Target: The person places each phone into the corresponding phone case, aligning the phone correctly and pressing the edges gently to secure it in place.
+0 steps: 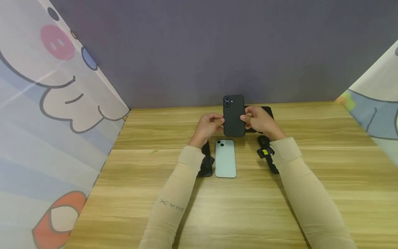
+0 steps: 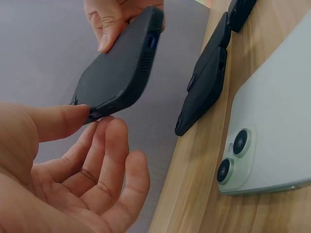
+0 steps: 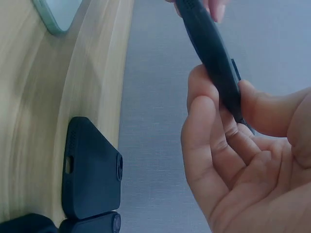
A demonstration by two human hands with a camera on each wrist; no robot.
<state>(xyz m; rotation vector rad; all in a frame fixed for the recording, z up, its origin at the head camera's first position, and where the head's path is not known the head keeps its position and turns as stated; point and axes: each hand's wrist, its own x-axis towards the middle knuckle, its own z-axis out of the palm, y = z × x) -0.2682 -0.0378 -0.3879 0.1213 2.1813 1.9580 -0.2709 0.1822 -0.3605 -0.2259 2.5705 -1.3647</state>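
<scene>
So a matte-black, rounded phone case with a phone in it is hovering over the pale wood-grain counter, near the back. The left hand and right hand are pinching its long edges, fingers and thumbs clamping both sides. It's looking stiff, lightish and probably grippy; I'd be keeping off the lenses. A glossy mint phone is lying nearer, grey panel standing behind, cartoon-printed sheets flanking.
</scene>
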